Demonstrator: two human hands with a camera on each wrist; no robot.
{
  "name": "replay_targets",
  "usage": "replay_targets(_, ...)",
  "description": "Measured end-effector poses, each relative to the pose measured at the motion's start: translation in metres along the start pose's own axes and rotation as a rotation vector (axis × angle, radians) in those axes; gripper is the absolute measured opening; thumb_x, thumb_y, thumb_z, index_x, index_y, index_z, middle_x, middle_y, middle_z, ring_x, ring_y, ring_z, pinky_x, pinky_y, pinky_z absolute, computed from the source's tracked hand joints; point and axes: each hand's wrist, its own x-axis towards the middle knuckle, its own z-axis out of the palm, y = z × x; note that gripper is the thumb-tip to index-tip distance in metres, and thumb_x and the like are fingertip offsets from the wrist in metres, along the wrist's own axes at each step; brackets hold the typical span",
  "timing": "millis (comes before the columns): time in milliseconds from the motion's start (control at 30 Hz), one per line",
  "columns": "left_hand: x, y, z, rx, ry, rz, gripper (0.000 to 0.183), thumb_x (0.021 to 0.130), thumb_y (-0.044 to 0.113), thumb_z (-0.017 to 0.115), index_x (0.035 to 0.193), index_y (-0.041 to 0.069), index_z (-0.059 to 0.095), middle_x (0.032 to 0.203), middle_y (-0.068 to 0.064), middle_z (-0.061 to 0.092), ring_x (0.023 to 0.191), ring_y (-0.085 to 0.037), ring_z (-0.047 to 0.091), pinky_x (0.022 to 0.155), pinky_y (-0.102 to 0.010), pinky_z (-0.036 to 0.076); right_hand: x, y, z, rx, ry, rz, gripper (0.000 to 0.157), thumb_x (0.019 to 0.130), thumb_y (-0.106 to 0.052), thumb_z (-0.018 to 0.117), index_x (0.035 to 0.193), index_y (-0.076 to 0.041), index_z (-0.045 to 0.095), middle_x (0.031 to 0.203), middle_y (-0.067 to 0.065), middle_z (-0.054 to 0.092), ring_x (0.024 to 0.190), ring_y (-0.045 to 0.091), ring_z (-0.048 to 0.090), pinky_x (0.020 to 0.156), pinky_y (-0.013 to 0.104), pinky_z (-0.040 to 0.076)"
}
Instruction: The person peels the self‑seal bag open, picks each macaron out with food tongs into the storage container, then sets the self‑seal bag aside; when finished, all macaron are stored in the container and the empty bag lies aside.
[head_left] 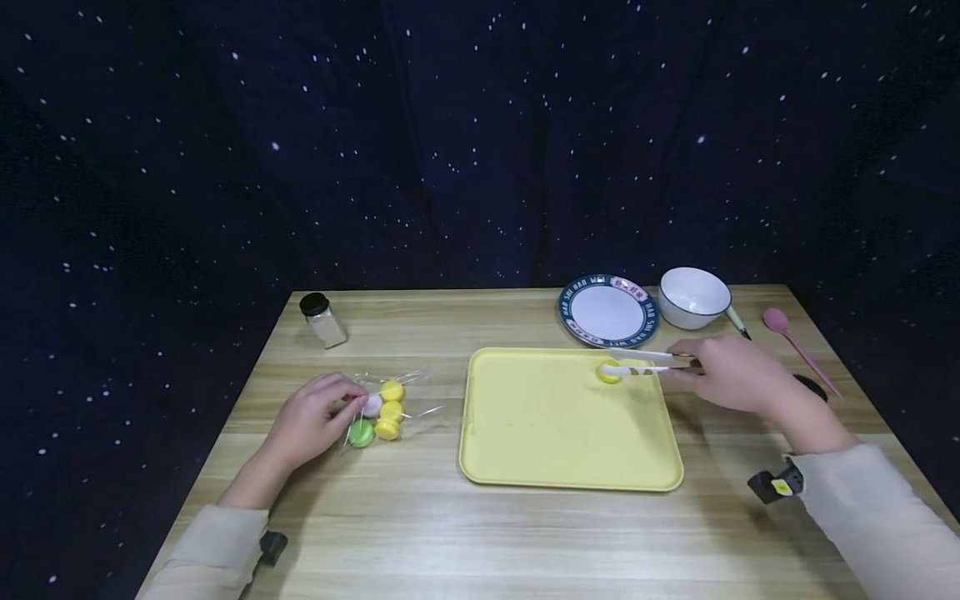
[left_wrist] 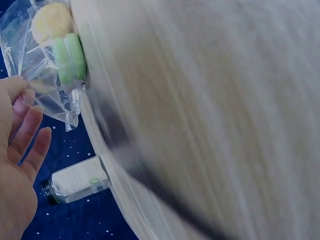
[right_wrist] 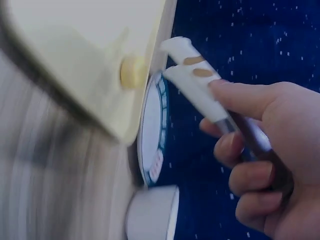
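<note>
White-ended tongs (right_wrist: 195, 95) with brown oval marks and a dark, partly shiny handle are held in the right grip (head_left: 738, 375), thumb on one side and fingers curled round the other, the two tips a little apart. Just beyond them a yellow macaron (right_wrist: 131, 74) rests on the yellow tray (head_left: 555, 433), close to its far right corner; it is a small, thick, round disc with a smooth, warm-toned side, and the right wrist view shows the tips clear of it. The left grip (head_left: 311, 417) pinches the edge of a crinkled clear bag (left_wrist: 52, 102) on the counter (head_left: 525, 533). Inside show three yellow pieces (head_left: 391, 411), a pale whitish piece (head_left: 371, 406) and a green piece (head_left: 362, 432), whose two rounded halves meet along a lighter band. Behind the tray stand a blue-rimmed plate (head_left: 606, 312) and a white bowl (head_left: 686, 317) with a dark lip, a green-handled utensil (head_left: 737, 320) beside it and a pink spoon (head_left: 776, 319) farther right. Across at the far left, a black-capped jar (head_left: 327, 327) lies near a dark star-speckled cloth (head_left: 450, 150).
</note>
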Motion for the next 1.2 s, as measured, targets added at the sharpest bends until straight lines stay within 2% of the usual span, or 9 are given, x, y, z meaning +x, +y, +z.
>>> replay_targets(167, -0.001, -0.001, -0.001, 0.006, -0.004, -0.009, 0.008, 0.086, 0.024, 0.072, 0.094, 0.023, 0.070, 0.096, 0.014, 0.062, 0.092, -0.007, 0.058, 0.079, -0.033, 0.049, 0.018, -0.030, 0.013, 0.081, 0.086, -0.103, 0.041, 0.090, -0.041, 0.065, 0.116, -0.009, 0.068, 0.094, 0.000, 0.070, 0.068, 0.008, 0.056, 0.062, 0.034, 0.051)
replay_targets(333, -0.001, 0.000, -0.002, 0.002, -0.008, -0.016, 0.008, 0.087, 0.024, 0.072, 0.094, 0.023, 0.069, 0.096, 0.014, 0.062, 0.092, -0.007, 0.058, 0.079, -0.034, 0.050, 0.040, -0.065, 0.037, 0.121, 0.193, -0.245, 0.031, 0.089, -0.040, 0.067, 0.109, -0.017, 0.072, 0.097, -0.004, 0.071, 0.073, 0.006, 0.061, 0.061, 0.035, 0.052)
replay_targets(433, -0.001, 0.000, -0.001, -0.001, -0.010, -0.020, 0.008, 0.087, 0.025, 0.071, 0.094, 0.023, 0.069, 0.096, 0.014, 0.062, 0.093, -0.007, 0.057, 0.079, -0.035, 0.050, 0.055, -0.087, 0.051, 0.121, 0.224, -0.293, 0.031, 0.089, -0.042, 0.065, 0.109, -0.019, 0.073, 0.096, -0.005, 0.071, 0.071, 0.006, 0.061, 0.061, 0.033, 0.052)
replay_targets(633, -0.001, -0.001, 0.000, -0.006, -0.004, -0.018, 0.008, 0.087, 0.025, 0.071, 0.095, 0.023, 0.070, 0.097, 0.016, 0.062, 0.094, -0.007, 0.057, 0.081, -0.033, 0.049, 0.083, -0.133, 0.076, 0.154, 0.178, -0.300, 0.030, 0.090, -0.043, 0.064, 0.112, -0.024, 0.071, 0.087, -0.008, 0.068, 0.066, 0.006, 0.056, 0.055, 0.030, 0.047)
replay_targets(767, -0.001, -0.002, 0.001, -0.013, 0.000, -0.010, 0.009, 0.087, 0.023, 0.072, 0.095, 0.023, 0.070, 0.097, 0.016, 0.062, 0.095, -0.007, 0.057, 0.083, -0.032, 0.048, 0.100, -0.157, 0.089, 0.138, 0.131, -0.332, 0.033, 0.090, -0.047, 0.061, 0.114, -0.026, 0.070, 0.081, -0.013, 0.063, 0.063, 0.004, 0.053, 0.053, 0.027, 0.044)
replay_targets(933, 0.000, -0.002, 0.000, -0.020, -0.001, -0.007, 0.008, 0.087, 0.023, 0.071, 0.095, 0.022, 0.070, 0.097, 0.015, 0.062, 0.094, -0.006, 0.057, 0.083, -0.031, 0.048, 0.121, -0.176, 0.099, 0.130, 0.067, -0.400, 0.035, 0.090, -0.050, 0.060, 0.115, -0.027, 0.070, 0.079, -0.014, 0.060, 0.064, 0.004, 0.051, 0.052, 0.027, 0.043)
replay_targets(1200, -0.002, -0.001, -0.002, -0.019, -0.006, -0.011, 0.007, 0.088, 0.024, 0.070, 0.094, 0.024, 0.070, 0.096, 0.017, 0.062, 0.094, -0.005, 0.057, 0.082, -0.031, 0.048, 0.140, -0.195, 0.108, 0.135, 0.006, -0.500, 0.026, 0.089, -0.053, 0.060, 0.096, -0.029, 0.068, 0.065, -0.016, 0.051, 0.060, 0.004, 0.047, 0.048, 0.025, 0.038)
